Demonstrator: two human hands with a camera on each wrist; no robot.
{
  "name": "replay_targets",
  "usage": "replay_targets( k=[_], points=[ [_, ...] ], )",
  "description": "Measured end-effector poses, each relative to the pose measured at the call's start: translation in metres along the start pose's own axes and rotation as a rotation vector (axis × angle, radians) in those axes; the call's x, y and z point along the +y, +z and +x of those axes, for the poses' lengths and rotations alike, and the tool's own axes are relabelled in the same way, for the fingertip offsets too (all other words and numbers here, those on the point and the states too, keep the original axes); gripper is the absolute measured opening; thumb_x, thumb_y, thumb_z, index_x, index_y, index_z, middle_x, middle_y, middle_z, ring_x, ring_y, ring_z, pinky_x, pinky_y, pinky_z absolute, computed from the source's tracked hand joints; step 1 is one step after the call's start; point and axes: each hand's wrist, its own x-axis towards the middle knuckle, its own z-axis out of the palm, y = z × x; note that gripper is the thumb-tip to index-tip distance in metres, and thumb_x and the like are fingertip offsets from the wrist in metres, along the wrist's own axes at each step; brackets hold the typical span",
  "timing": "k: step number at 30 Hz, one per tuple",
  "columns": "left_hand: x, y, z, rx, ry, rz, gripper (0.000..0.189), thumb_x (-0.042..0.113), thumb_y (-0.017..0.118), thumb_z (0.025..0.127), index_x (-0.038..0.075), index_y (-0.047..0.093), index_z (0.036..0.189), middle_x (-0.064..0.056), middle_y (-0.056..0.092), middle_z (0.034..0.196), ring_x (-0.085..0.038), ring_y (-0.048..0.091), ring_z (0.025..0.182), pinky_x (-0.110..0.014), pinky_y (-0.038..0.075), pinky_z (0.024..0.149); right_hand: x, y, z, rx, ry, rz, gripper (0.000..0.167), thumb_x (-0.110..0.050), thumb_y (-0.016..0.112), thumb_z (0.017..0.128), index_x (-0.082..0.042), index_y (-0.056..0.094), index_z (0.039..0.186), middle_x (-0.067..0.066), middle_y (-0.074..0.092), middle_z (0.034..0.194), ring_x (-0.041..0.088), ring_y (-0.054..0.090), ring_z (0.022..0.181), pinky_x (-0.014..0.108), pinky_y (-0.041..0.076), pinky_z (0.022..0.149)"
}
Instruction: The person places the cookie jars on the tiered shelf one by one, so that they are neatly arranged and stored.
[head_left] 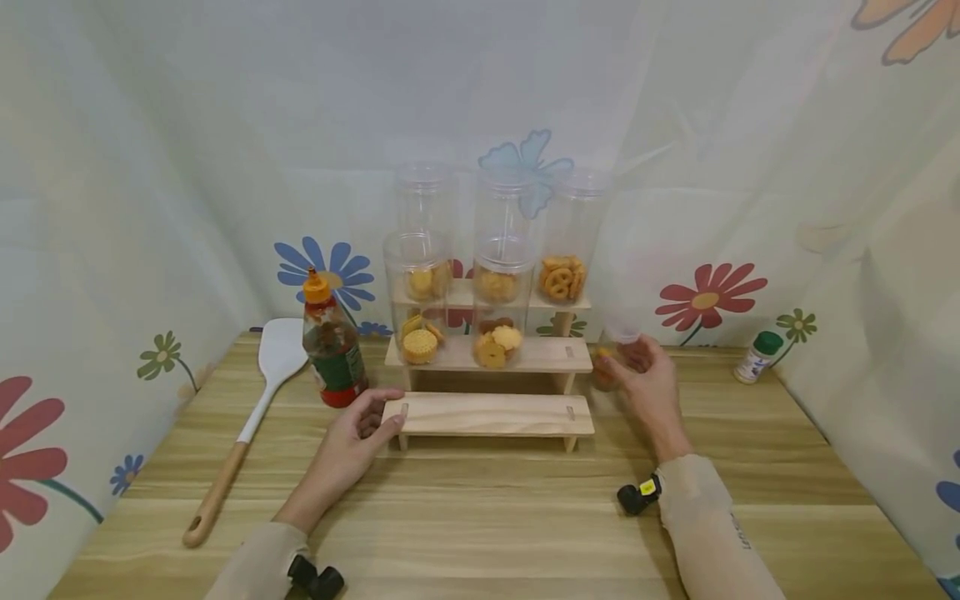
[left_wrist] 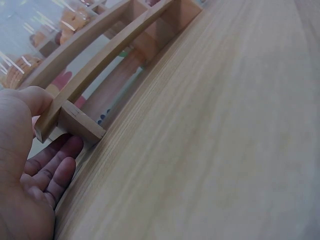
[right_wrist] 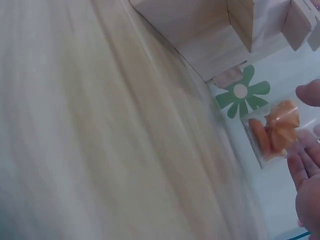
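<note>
My left hand [head_left: 347,446] pinches the left end of the lowest board of a stepped wooden rack [head_left: 487,414], thumb at the front and index finger behind. In the left wrist view its other fingers [left_wrist: 62,175] curl beside the rack's short leg [left_wrist: 82,122]. To the right of the rack, my right hand [head_left: 649,387] holds a clear plastic jar [head_left: 606,375] with thumb and fingers around it. Orange snack pieces [right_wrist: 277,130] lie in its bottom, seen in the right wrist view. Two jars [head_left: 418,308] of biscuits stand on the middle step, three taller-set ones [head_left: 573,225] behind on the top step.
Left of the rack stands a sauce bottle [head_left: 333,354] with an orange cap. Beside it lies a white spatula [head_left: 258,408] with a wooden handle. A small green-capped shaker [head_left: 757,358] stands at the back right. Flowered cloth [head_left: 187,208] hangs behind the wooden tabletop [head_left: 495,517].
</note>
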Motion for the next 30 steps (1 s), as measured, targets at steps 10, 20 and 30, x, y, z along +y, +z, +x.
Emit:
replay_targets(
  k=[10,20,30],
  points=[
    [-0.001,0.0,0.0,-0.001,0.005,0.0,0.035,0.029,0.075,0.11,0.021,0.069,0.144,-0.009,0.072,0.122,-0.022,0.069,0.104,-0.028,0.055,0.085,-0.032,-0.011,0.003,0.057,-0.066,0.02,0.045,-0.005,0.085,0.099,0.006,0.065,0.138,0.025,0.071,0.134,0.019,0.068,0.117,0.024,0.051,0.105],
    [-0.002,0.0,0.001,-0.004,0.005,-0.004,0.036,0.028,0.075,0.11,0.02,0.069,0.144,-0.009,0.072,0.12,-0.021,0.069,0.103,-0.028,0.055,0.084,-0.074,-0.023,-0.002,0.084,-0.16,0.01,0.046,-0.016,0.088,0.099,0.0,0.068,0.138,0.016,0.073,0.126,0.025,0.068,0.117,0.027,0.054,0.106],
    [0.001,-0.002,0.001,-0.024,-0.028,-0.025,0.039,0.03,0.078,0.108,0.02,0.069,0.145,-0.011,0.071,0.121,-0.022,0.067,0.102,-0.028,0.053,0.084,-0.107,-0.016,-0.01,0.009,-0.217,-0.034,0.045,-0.021,0.089,0.098,-0.001,0.07,0.134,0.017,0.075,0.129,0.017,0.07,0.118,0.026,0.052,0.107]
  ],
)
